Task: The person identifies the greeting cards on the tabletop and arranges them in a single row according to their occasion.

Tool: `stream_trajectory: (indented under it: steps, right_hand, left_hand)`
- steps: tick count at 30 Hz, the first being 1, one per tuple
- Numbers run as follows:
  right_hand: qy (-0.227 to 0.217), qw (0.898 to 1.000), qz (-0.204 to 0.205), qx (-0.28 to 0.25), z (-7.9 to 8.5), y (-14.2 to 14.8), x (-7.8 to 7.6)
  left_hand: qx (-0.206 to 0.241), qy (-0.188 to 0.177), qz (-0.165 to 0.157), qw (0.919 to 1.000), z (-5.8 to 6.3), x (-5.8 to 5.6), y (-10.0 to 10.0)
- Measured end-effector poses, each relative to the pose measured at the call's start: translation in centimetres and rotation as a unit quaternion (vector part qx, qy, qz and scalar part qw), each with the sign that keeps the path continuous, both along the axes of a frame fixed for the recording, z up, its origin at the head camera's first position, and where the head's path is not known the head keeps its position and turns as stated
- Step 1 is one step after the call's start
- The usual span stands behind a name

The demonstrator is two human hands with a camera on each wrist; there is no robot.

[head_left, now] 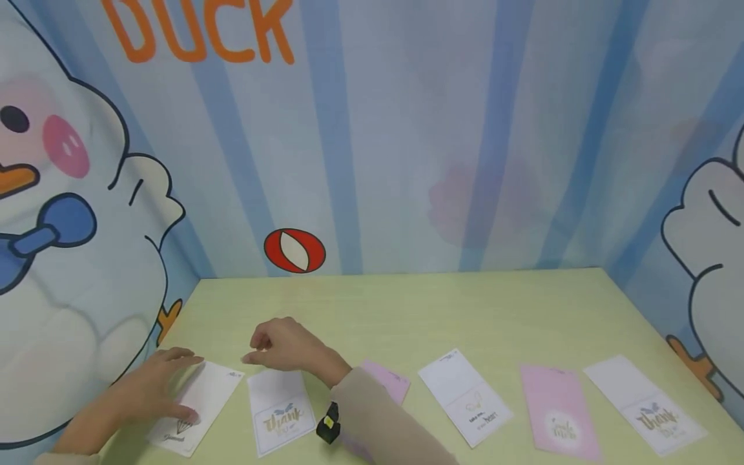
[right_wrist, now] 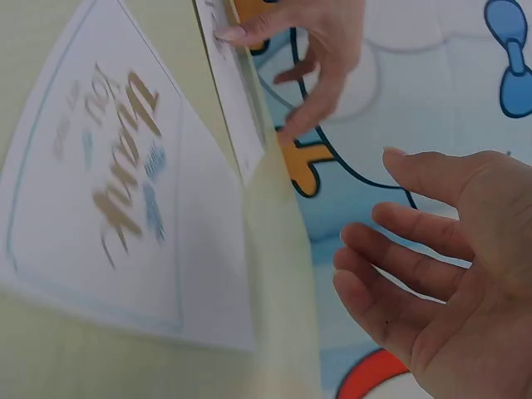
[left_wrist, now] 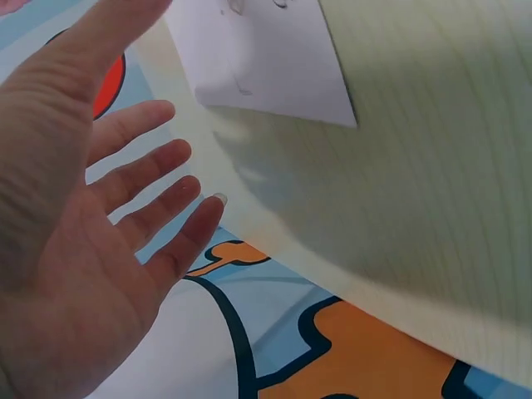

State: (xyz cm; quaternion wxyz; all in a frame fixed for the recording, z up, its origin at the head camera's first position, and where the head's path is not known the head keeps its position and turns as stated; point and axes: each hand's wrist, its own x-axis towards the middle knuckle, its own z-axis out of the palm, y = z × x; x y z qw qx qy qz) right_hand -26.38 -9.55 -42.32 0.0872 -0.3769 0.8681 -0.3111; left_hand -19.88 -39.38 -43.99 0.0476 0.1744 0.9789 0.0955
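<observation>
White paper, and it's the left end of the row getting the attention: a white rectangular card with a dark balloon-like drawing (head_left: 212, 391) lies on the pale yellow-green wood-grain table (head_left: 407, 310), under the spread left hand (head_left: 142, 394), thumb and fingers apart, clamped on nothing. Over to the right hand (head_left: 285, 345), poised by the far edge of a white card with gold "thank you" lettering (head_left: 281, 410), fingers loosely bent, nothing between them! Six cards are out, so the laying-out looks largely done; rightward come a lilac card (head_left: 391, 381), a white card with a "heart" caption (head_left: 465, 397), a pink card with a pale round patch (head_left: 560, 413) and, at the far right, a second gold-lettered white card (head_left: 645, 403). They slant differently, and what's left appears to be at the left end. Now the hidden bits: the beige sleeve (head_left: 383, 420) covers much of the lilac card, the left hand masks part of the balloon card, and whether its thumb touches paper can't be told. The pink card's lettering is washed out.
</observation>
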Motion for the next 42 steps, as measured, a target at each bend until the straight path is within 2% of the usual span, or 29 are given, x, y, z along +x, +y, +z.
stream_trajectory:
  steps: [5,8,12,14,17,22,25,30,36,39,42]
  right_hand:
    - [0.01,0.999,-0.002,0.05,-0.9,-2.5,0.7]
    - [0.019,0.996,-0.011,0.088,-1.5,-3.9,0.8]
    - [0.067,0.986,-0.023,0.154,-2.3,-5.7,1.5]
    - [0.089,0.977,-0.033,0.191,-3.0,-6.6,2.0]
    - [0.092,0.966,-0.042,0.237,-3.8,-7.6,2.8]
    - [0.067,0.96,-0.036,0.268,-4.4,-8.3,3.9]
    - [0.066,0.956,-0.023,0.284,-4.2,-8.5,4.4]
    - [0.089,0.951,-0.011,0.296,-4.0,-9.1,5.0]
    - [0.13,0.951,-0.026,0.279,-4.3,-9.5,5.4]
    - [0.152,0.95,-0.033,0.272,-4.5,-9.6,5.5]
    - [0.158,0.95,-0.039,0.267,-4.6,-9.8,5.4]
  left_hand:
    - [0.005,0.019,-0.012,0.9997,-0.2,0.0,-0.3]
    - [0.006,0.017,-0.022,0.9996,-0.1,-0.1,-0.2]
    - [0.015,0.01,-0.041,0.999,-0.2,-0.4,0.2]
    - [0.021,-0.004,-0.043,0.9989,-0.1,-0.5,0.3]
    - [0.038,-0.038,-0.038,0.9978,-0.1,-0.7,0.5]
    - [0.081,-0.121,-0.027,0.989,-0.2,-0.5,0.5]
    - [0.091,-0.145,-0.023,0.985,-0.2,-0.4,0.5]
    - [0.092,-0.137,-0.039,0.9854,-0.4,-0.4,0.5]
    - [0.079,-0.124,-0.043,0.9882,-0.5,-0.5,0.4]
    - [0.075,-0.104,-0.046,0.9907,-0.5,-0.5,0.4]
    - [0.061,-0.069,-0.056,0.9942,-0.6,-0.5,0.4]
